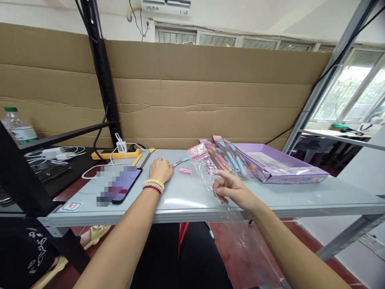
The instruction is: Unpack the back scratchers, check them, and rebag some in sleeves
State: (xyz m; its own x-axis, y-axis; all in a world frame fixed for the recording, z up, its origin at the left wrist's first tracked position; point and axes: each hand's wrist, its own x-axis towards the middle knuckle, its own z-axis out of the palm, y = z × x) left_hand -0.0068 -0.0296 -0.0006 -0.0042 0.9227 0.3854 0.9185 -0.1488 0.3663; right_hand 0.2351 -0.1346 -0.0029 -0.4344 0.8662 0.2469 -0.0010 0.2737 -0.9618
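My left hand [161, 170] rests on the grey tabletop, a braided bracelet on its wrist. Its fingers point away from me and are partly hidden, so their grip is unclear. Just right of it lies a small blue-handled tool [182, 160], close to a pink card piece [185, 171]. My right hand [233, 188] hovers by the table's front edge with the index finger stretched out and the others curled against a clear plastic bag [204, 170]. The bag has a pink printed header. Beyond it lie several packaged pens or brushes [227, 156] in clear wrappers.
A purple tray-like box [296, 176] stands on the right. Left of my hands are a phone [128, 186], a yellow power strip [132, 153] with a white charger, and a long tool with a yellow end [148, 156]. Clear film [243, 237] hangs below the table edge.
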